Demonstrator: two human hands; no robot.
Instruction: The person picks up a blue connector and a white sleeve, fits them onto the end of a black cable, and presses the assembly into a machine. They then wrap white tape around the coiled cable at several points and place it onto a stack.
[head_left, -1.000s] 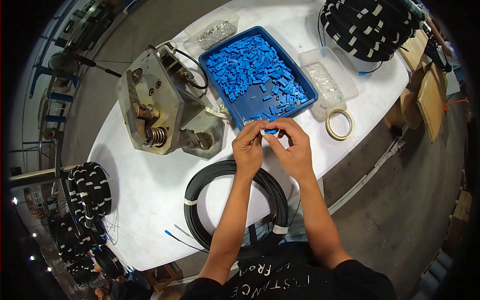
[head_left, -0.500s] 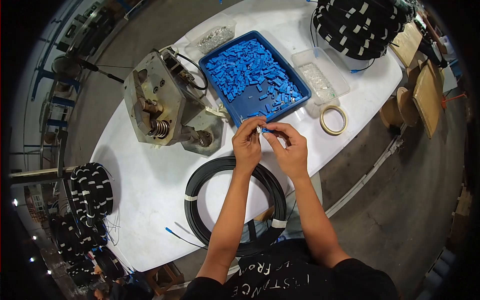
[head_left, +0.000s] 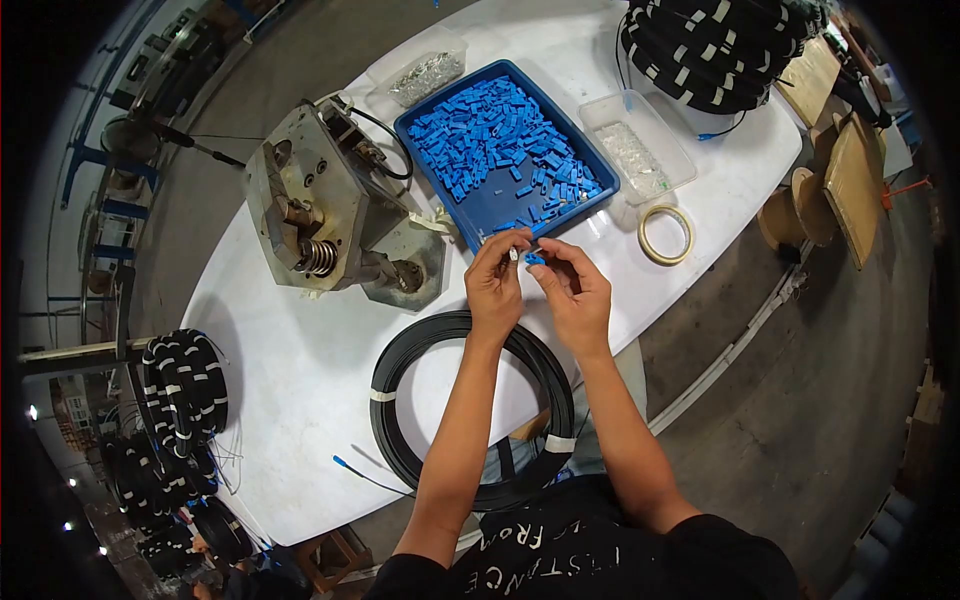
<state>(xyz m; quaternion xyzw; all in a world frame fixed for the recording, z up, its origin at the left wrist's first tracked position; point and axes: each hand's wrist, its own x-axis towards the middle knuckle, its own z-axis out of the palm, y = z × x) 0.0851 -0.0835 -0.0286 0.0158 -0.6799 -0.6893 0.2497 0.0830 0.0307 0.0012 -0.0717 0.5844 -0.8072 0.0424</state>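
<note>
Table where a person handled small pieces

On its white top, a metal machine stood at left. A black cable coil lay close to the person, partly beneath the forearms. Farther off, a blue tray piled with plugs sat between two clear boxes. The left hand and right hand met by the tray's near edge, fingertips pinched. At right lay a tape roll. Smallest were the right hand's blue plug and, just beside it, the left hand's whitish piece.
</note>
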